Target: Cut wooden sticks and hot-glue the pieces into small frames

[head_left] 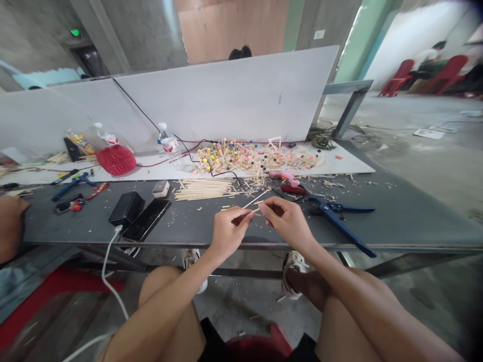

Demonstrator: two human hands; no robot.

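Note:
My left hand (229,230) and my right hand (286,220) meet above the near edge of the dark table (396,216). Both pinch a thin wooden stick (255,199) that slants up to the right between the fingertips. Just beyond lies a flat bundle of similar sticks (206,189). Farther back spreads a heap of sticks tipped with coloured beads (249,157). A pink glue gun (285,176) and blue cutting pliers (339,217) lie to the right of my right hand.
A phone (147,218) and a black power bank (126,207) with a white cable lie on the left. A red woven object (116,160), bottles and small tools sit farther left. Another person's hand (10,221) shows at the left edge. White boards stand behind.

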